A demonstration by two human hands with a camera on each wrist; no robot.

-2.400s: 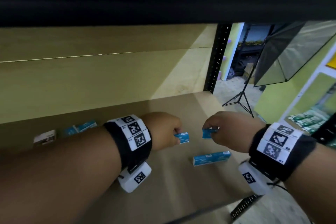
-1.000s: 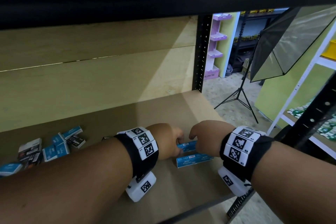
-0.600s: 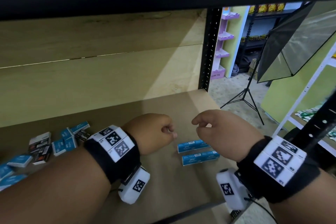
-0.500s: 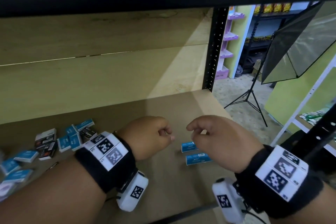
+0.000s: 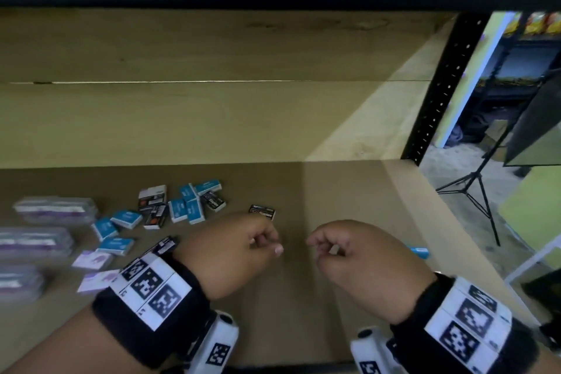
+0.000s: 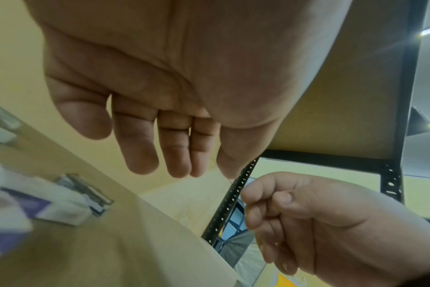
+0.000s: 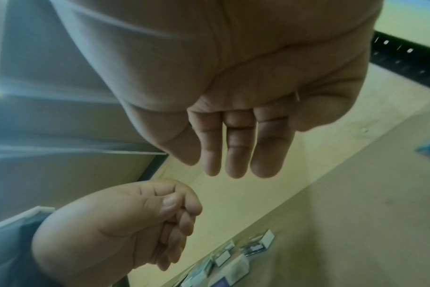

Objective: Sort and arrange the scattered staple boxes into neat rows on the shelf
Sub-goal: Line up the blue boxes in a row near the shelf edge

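Scattered staple boxes lie on the brown shelf board [image 5: 334, 191]: several blue boxes [image 5: 185, 207] mixed with black boxes [image 5: 153, 206] at the centre left, and one black box [image 5: 262, 211] alone just beyond my left hand. A blue box [image 5: 420, 251] peeks out behind my right hand. My left hand [image 5: 267, 244] and right hand [image 5: 321, 244] hover side by side above the board, fingers loosely curled, holding nothing. The left wrist view shows the left hand [image 6: 204, 170] empty, and the right wrist view shows the right hand [image 7: 214, 167] empty.
Clear flat cases with purple labels [image 5: 54, 209] are stacked at the far left, with white-and-purple boxes [image 5: 92, 261] beside them. The shelf's back panel [image 5: 212, 124] stands behind. A black upright [image 5: 437, 94] marks the right end. A tripod [image 5: 479, 191] stands on the floor beyond.
Both hands set their blue boxes down at the right, let go and drew back empty. The view has swung left, so the scattered pile now lies ahead of my left hand.
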